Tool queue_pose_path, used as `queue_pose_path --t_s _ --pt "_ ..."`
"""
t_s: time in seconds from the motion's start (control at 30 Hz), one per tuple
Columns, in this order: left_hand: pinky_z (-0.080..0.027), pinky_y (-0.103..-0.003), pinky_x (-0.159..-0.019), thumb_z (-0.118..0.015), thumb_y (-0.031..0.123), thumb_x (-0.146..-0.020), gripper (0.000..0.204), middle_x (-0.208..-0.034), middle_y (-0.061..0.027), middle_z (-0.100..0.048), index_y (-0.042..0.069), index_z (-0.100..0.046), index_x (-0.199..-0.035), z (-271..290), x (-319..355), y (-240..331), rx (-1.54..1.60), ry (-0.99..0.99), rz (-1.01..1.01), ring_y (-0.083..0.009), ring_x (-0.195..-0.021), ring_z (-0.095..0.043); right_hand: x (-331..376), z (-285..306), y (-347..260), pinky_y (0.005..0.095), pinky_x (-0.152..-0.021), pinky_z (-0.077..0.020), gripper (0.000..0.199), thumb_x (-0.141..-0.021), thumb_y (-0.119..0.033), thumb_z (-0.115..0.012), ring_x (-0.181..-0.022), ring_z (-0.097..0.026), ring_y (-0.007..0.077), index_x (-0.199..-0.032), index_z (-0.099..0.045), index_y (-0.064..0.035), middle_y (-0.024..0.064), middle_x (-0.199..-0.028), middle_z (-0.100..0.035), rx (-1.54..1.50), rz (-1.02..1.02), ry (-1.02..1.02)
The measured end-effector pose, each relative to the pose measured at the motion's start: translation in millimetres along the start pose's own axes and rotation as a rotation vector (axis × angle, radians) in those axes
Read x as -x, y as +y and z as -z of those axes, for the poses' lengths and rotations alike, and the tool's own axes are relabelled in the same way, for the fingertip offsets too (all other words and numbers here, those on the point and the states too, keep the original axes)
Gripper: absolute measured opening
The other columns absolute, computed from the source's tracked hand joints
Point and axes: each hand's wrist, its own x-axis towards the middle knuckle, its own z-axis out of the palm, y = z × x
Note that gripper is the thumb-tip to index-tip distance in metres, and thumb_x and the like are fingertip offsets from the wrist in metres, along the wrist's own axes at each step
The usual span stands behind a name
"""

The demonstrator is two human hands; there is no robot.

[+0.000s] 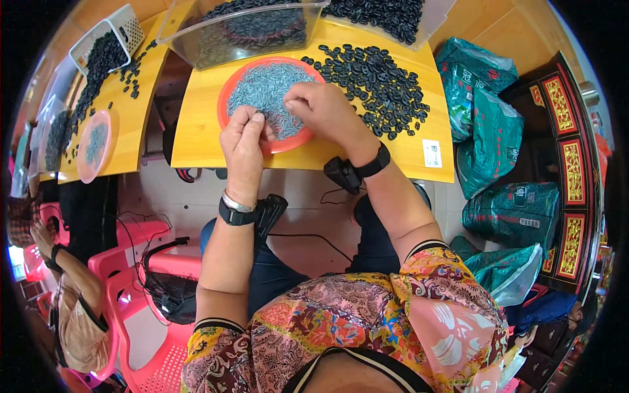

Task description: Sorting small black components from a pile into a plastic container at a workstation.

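Over an orange-red bowl [225, 92] heaped with small silvery screws [265, 82], both of my hands work close together. My left hand [242, 137] is closed, pinching a small black oval plastic piece [259, 116] between thumb and fingertips. My right hand [324, 111] hangs over the bowl's right side with its fingers curled together; whatever they hold, if anything, is too small to make out. To the right of the bowl, many loose black oval pieces [377, 82] with holes lie spread on the yellow table [196, 131].
Behind the bowl stands a clear plastic box [190, 49] of dark pieces, beside another clear bin [432, 19]. Green bags [488, 141] are stacked at right. Leftward, another table holds a white basket [131, 29] and a pink bowl [85, 157]; a person [78, 314] sits near pink chairs [164, 350].
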Motion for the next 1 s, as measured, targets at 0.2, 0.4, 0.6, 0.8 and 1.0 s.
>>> queue_pose_path --t_s 0.2,0.4,0.6,0.8,1.0 --pt "-0.040 -0.022 -0.056 -0.047 0.005 -0.088 0.012 -0.064 -0.0014 -0.051 0.001 -0.052 -0.078 4 -2 -6 0.072 -0.011 -0.012 -0.0087 -0.058 -0.047 0 0 2 0.0234 -0.064 -0.0494 0.015 -0.083 -0.006 -0.061 -0.070 -0.061 0.0096 -0.096 -0.064 0.0000 0.0057 -0.080 -0.067 -0.599 -0.270 -0.096" --pt "-0.039 -0.021 -0.056 -0.047 0.010 -0.089 0.011 -0.065 -0.0013 -0.052 0.004 -0.052 -0.081 3 1 -6 -0.005 -0.052 -0.018 -0.0094 -0.059 -0.049 -1 10 -11 0.0215 -0.065 -0.0494 0.017 -0.083 -0.003 -0.062 -0.071 -0.060 0.0081 -0.100 -0.062 0.0024 0.0049 -0.080 -0.065 -0.895 -0.372 -0.132" --pt "-0.039 -0.022 -0.055 -0.048 0.005 -0.088 0.010 -0.066 -0.0009 -0.051 0.002 -0.051 -0.080 -3 5 -1 0.014 -0.090 0.022 -0.0075 -0.060 -0.046 -1 6 -15 0.0197 -0.062 -0.0478 0.019 -0.081 -0.003 -0.066 -0.068 -0.059 0.0074 -0.099 -0.062 0.0015 0.0042 -0.079 -0.065 -1.103 -0.316 0.010" --pt "-0.038 -0.023 -0.053 -0.047 0.005 -0.090 0.010 -0.064 -0.0012 -0.050 0.001 -0.051 -0.081 -5 6 -1 -0.053 -0.130 -0.030 -0.0076 -0.058 -0.046 1 3 -24 0.0196 -0.061 -0.0472 0.014 -0.081 -0.002 -0.065 -0.067 -0.058 0.0065 -0.095 -0.064 0.0007 0.0029 -0.078 -0.064 -0.943 -0.240 0.016" --pt "-0.038 -0.023 -0.051 -0.046 0.005 -0.090 0.011 -0.062 -0.0013 -0.050 0.001 -0.051 -0.081 -4 6 0 -0.056 -0.120 -0.045 -0.0078 -0.057 -0.045 1 8 -26 0.0194 -0.061 -0.0481 0.013 -0.081 -0.002 -0.065 -0.067 -0.058 0.0061 -0.095 -0.064 0.0007 0.0023 -0.078 -0.064 -0.981 -0.253 0.014"
